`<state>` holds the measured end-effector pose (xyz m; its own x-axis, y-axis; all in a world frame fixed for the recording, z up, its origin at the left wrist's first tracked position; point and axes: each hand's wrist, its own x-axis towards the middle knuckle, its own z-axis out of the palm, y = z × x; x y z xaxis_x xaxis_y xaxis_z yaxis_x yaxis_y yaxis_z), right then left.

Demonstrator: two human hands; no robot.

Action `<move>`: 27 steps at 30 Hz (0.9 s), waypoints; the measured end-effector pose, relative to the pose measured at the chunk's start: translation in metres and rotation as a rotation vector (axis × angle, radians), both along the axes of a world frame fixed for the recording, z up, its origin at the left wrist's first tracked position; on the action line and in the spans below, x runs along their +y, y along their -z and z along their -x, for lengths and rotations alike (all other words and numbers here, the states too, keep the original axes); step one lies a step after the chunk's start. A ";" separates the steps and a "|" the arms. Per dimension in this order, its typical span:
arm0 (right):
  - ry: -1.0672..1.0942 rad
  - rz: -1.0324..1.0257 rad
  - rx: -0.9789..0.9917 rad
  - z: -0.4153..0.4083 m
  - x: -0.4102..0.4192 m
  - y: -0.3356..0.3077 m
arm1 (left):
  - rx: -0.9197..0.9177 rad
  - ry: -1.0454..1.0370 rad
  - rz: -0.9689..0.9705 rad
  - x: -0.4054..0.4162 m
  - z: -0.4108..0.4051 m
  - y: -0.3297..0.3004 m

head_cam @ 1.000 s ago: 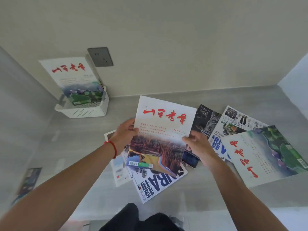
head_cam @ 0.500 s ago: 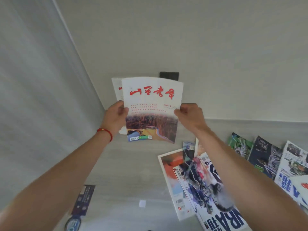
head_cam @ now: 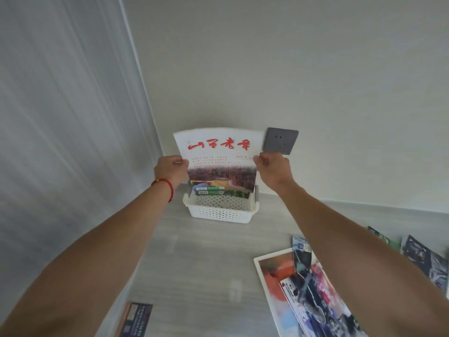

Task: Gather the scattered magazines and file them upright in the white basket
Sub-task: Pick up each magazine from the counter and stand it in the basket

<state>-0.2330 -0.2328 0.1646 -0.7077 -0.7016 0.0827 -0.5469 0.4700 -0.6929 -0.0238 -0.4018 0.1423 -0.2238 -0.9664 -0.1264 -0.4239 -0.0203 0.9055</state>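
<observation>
Left hand [head_cam: 171,167] and right hand [head_cam: 272,167] each pinch a side edge of the red-titled magazine [head_cam: 220,161], keeping it flat and upright, lower edge dipping into the white basket [head_cam: 220,211] against the wall, apparently so it files vertically. More magazines [head_cam: 308,293] lie on the counter [head_cam: 206,263].

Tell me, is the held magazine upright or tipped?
Upright. Both hands, left hand and right hand, hold the magazine by its sides, title on top, lower edge in the basket.
</observation>
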 end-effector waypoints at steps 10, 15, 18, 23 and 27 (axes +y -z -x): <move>0.106 -0.009 -0.128 0.011 -0.019 0.062 | 0.025 0.006 -0.153 -0.027 0.019 0.055; 0.116 -0.051 -0.216 0.017 -0.034 0.074 | 0.120 0.007 -0.240 -0.037 0.029 0.062; 0.031 -0.072 -0.344 0.020 -0.035 0.078 | 0.141 0.156 -0.250 -0.036 0.031 0.061; -0.029 0.016 -0.497 0.018 -0.011 0.087 | -0.042 0.061 -0.215 -0.020 0.032 0.067; -0.041 -0.034 -0.351 0.025 0.048 0.101 | -0.184 0.010 0.010 0.044 0.038 0.066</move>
